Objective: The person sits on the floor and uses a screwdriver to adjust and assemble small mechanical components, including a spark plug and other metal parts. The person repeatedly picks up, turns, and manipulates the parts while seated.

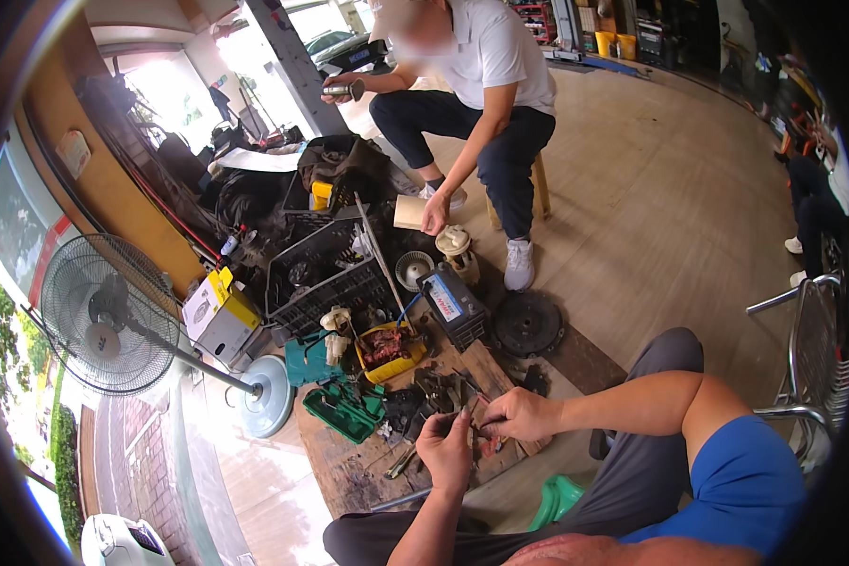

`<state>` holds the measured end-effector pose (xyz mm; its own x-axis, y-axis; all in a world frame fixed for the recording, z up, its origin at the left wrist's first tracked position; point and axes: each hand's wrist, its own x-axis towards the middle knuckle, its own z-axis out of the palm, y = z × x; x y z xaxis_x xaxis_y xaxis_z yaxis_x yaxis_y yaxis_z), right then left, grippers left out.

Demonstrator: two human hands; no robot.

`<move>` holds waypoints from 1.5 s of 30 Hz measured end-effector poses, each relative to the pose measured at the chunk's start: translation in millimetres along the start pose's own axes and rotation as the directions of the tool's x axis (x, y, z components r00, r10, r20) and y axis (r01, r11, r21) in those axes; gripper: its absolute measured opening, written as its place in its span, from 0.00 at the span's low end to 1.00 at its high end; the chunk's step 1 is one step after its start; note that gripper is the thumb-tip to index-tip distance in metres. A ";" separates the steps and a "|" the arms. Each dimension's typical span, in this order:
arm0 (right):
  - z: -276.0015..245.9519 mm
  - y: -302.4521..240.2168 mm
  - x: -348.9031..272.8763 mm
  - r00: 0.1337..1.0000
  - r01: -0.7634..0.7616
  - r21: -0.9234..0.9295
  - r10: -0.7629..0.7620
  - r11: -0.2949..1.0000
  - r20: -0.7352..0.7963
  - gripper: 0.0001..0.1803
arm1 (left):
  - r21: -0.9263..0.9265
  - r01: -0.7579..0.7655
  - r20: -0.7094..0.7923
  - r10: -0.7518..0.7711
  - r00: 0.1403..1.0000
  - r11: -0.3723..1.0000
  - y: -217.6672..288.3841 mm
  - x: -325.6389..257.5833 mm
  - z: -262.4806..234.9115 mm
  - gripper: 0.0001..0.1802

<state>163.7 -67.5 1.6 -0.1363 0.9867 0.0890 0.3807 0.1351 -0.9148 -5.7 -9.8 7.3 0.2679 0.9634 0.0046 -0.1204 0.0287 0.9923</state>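
1. Left hand (443, 451): above wooden board (338, 467), near edge; thumb and fingers pinched on a small part (478, 415), too tiny to ID.
2. Right hand (524, 415): over board's right side, fingers curled in at same part; can't tell if gripping.
3. Green case (338, 413): on board, left side.
4. Yellow tray (393, 370): board's far edge.
5. Battery (455, 309): beyond board.

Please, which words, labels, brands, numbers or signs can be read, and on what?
I cannot copy wording, only locate it.
Black battery: large lettering.
White-and-yellow box: small print, unclear.
Fan hub: mark too small.
Pale notice: too blurred.
Dark object, back: lettering too small.
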 end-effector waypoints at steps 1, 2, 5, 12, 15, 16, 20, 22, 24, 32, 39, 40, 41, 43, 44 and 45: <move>0.5 0.5 0.3 1.000 0.011 -0.005 -0.011 1.000 0.010 0.11 | 0.023 -0.013 -0.008 0.013 1.000 1.000 0.5 -0.8 0.5 0.08; 0.9 0.8 0.4 1.000 0.023 -0.011 -0.023 1.000 0.021 0.11 | 0.027 0.003 -0.015 -0.002 1.000 1.000 1.5 -1.3 0.5 0.08; 3.1 3.6 -0.7 0.999 0.038 -0.004 -0.038 0.999 0.021 0.11 | 0.025 0.030 -0.026 -0.030 0.999 0.999 4.4 -2.8 0.7 0.10; 4.8 3.2 -1.2 0.996 -0.021 0.014 0.020 1.000 0.089 0.13 | 0.035 0.033 -0.035 -0.031 0.999 0.999 2.4 -1.7 -0.5 0.12; 4.9 3.4 -0.9 0.996 -0.055 0.012 0.054 0.998 0.077 0.13 | 0.022 0.064 -0.039 -0.063 0.997 0.998 4.1 -1.6 1.1 0.13; 4.8 4.8 -1.4 0.997 -0.035 -0.011 0.036 0.999 0.066 0.13 | 0.013 0.082 -0.037 -0.082 0.996 0.997 5.7 -1.4 2.3 0.13; 1.6 6.3 0.0 0.998 0.056 -0.105 -0.053 0.993 0.030 0.12 | -0.086 0.220 -0.028 -0.223 0.974 0.972 9.5 2.8 2.5 0.13; 0.7 2.0 1.4 0.998 0.065 -0.123 -0.061 0.990 0.028 0.10 | -0.174 0.286 -0.035 -0.296 0.954 0.942 11.0 1.8 1.4 0.12; -0.6 -6.8 1.7 0.999 0.017 -0.110 -0.013 0.994 0.042 0.11 | -0.213 0.304 -0.027 -0.317 0.948 0.929 3.1 2.1 -4.2 0.12; -23.1 -11.1 8.0 0.932 -0.350 0.374 0.282 0.859 0.226 0.10 | -0.377 0.390 0.399 -0.233 0.887 0.840 -14.0 11.8 -14.2 0.15; -25.9 -9.5 12.0 0.869 -0.487 0.513 0.331 0.707 0.368 0.11 | -0.548 0.404 0.496 -0.104 0.862 0.732 -22.6 17.2 -22.6 0.11; -22.9 -13.0 10.9 0.885 -0.463 0.529 0.340 0.711 0.318 0.11 | -0.547 0.395 0.468 -0.122 0.876 0.738 -25.6 16.1 -23.9 0.11; -24.7 -14.3 12.4 0.887 -0.460 0.513 0.354 0.725 0.295 0.10 | -0.544 0.386 0.439 -0.139 0.888 0.745 -28.0 16.7 -24.1 0.11; -25.7 -9.1 11.2 0.903 -0.429 0.511 0.358 0.745 0.237 0.09 | -0.529 0.354 0.364 -0.171 0.915 0.771 -28.7 18.1 -17.1 0.10; -22.8 -6.8 8.3 0.907 -0.420 0.520 0.355 0.744 0.225 0.09 | -0.549 0.358 0.355 -0.177 0.918 0.755 -27.0 14.4 -13.7 0.09; -22.7 -6.4 10.4 0.917 -0.399 0.522 0.339 0.754 0.210 0.09 | -0.547 0.363 0.335 -0.200 0.921 0.754 -25.4 14.7 -13.3 0.08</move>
<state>180.6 -56.0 17.4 -0.1883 0.9314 -0.3114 -0.1362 -0.3388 -0.9310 -11.4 7.2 -19.5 0.5914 0.7918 -0.1528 -0.5164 0.5174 0.6823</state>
